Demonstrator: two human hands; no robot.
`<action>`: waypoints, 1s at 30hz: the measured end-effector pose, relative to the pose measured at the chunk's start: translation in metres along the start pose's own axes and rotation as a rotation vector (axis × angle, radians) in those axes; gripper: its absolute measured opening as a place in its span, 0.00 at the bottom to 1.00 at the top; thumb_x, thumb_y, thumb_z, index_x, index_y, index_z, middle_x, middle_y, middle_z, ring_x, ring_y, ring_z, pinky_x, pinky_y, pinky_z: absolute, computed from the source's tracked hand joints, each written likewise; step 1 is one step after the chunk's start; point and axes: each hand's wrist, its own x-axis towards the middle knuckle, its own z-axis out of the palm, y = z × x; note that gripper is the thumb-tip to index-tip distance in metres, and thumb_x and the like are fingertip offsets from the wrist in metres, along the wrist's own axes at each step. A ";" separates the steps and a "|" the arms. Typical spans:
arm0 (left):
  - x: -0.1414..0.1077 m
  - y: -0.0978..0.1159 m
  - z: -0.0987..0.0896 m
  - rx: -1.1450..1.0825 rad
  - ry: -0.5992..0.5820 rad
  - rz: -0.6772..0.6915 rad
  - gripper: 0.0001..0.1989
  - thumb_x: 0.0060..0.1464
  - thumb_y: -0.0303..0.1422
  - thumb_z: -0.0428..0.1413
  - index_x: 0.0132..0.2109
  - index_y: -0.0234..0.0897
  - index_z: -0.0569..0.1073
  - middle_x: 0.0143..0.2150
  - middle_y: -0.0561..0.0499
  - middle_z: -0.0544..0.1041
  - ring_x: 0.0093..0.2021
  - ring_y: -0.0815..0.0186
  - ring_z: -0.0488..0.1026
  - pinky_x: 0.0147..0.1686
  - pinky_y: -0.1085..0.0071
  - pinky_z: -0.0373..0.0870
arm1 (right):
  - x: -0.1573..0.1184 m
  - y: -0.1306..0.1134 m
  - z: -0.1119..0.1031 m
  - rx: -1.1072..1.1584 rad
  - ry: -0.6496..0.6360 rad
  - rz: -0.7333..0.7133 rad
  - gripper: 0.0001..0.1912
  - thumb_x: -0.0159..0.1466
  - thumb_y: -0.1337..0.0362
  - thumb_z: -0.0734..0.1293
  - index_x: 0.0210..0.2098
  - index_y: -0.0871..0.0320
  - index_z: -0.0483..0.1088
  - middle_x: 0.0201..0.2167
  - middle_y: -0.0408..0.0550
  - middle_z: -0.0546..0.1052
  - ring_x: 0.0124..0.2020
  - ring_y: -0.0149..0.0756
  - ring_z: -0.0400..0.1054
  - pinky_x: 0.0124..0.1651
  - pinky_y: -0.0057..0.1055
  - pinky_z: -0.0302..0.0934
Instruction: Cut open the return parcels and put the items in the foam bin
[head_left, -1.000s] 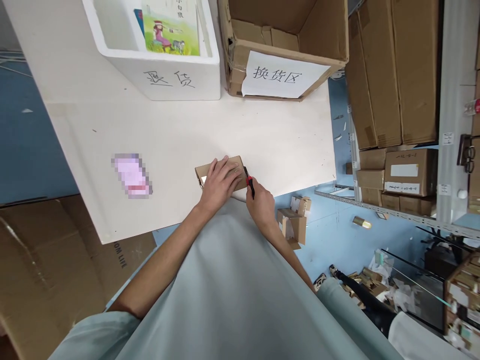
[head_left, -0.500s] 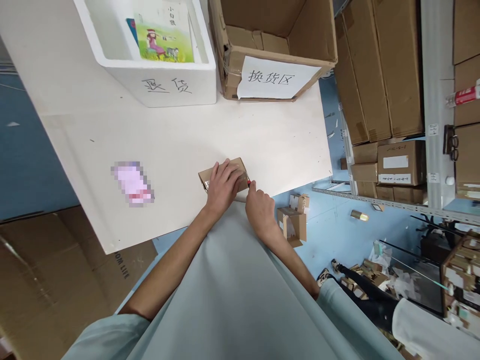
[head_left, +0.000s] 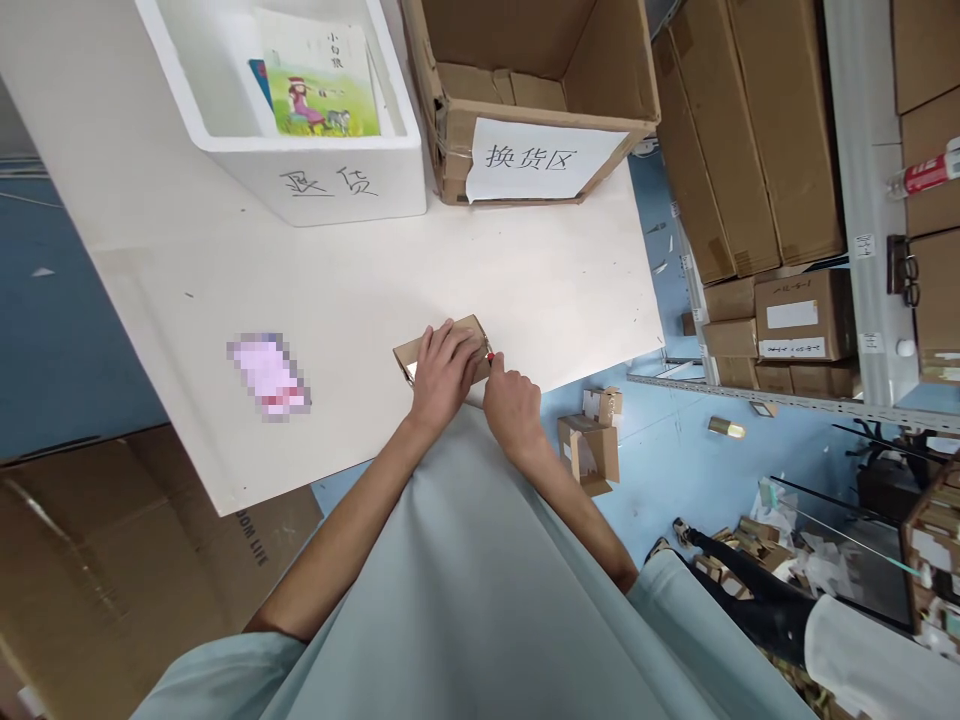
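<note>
A small cardboard box lies at the near edge of the white table. Across its top, my left hand holds it down, fingers together and curled over the far side. My right hand is closed around a box cutter; only a bit of its red body shows beyond the fingers. The cutter's tip is at the box's right end, and its blade is too small to make out. Part of the box is hidden under my left hand.
A white foam bin with picture books stands at the back left, beside a large open carton with a paper sign. A blurred pink item lies left. Shelves of boxes and a person's legs are at right.
My right hand with the box cutter has shifted slightly left and up along the box's right end. My left hand stays on the box. The view has tilted a little.
</note>
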 end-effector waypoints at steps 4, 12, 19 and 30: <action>-0.001 0.002 0.000 0.011 0.004 -0.008 0.14 0.76 0.39 0.50 0.55 0.47 0.80 0.63 0.45 0.80 0.78 0.48 0.64 0.79 0.35 0.51 | -0.007 0.007 0.009 0.007 -0.025 -0.005 0.31 0.78 0.75 0.54 0.79 0.64 0.55 0.47 0.62 0.84 0.47 0.42 0.84 0.46 0.31 0.73; -0.003 0.003 0.004 0.044 0.029 -0.028 0.15 0.76 0.40 0.49 0.56 0.47 0.80 0.63 0.44 0.80 0.78 0.47 0.63 0.79 0.35 0.52 | -0.013 0.030 0.038 0.053 -0.008 -0.011 0.29 0.82 0.66 0.52 0.81 0.54 0.53 0.49 0.57 0.83 0.44 0.42 0.83 0.44 0.32 0.72; -0.005 0.007 0.006 0.065 0.059 -0.045 0.15 0.76 0.39 0.48 0.56 0.46 0.79 0.63 0.44 0.80 0.78 0.46 0.64 0.78 0.36 0.53 | -0.008 0.035 0.041 0.073 0.017 -0.046 0.30 0.83 0.64 0.54 0.82 0.50 0.50 0.49 0.56 0.81 0.44 0.43 0.82 0.45 0.32 0.71; -0.008 0.009 0.013 0.032 0.100 -0.080 0.15 0.77 0.40 0.49 0.56 0.45 0.79 0.64 0.42 0.79 0.79 0.47 0.62 0.79 0.39 0.51 | 0.000 0.025 0.048 0.000 0.094 -0.025 0.36 0.80 0.71 0.55 0.84 0.49 0.45 0.50 0.56 0.78 0.45 0.39 0.80 0.44 0.29 0.72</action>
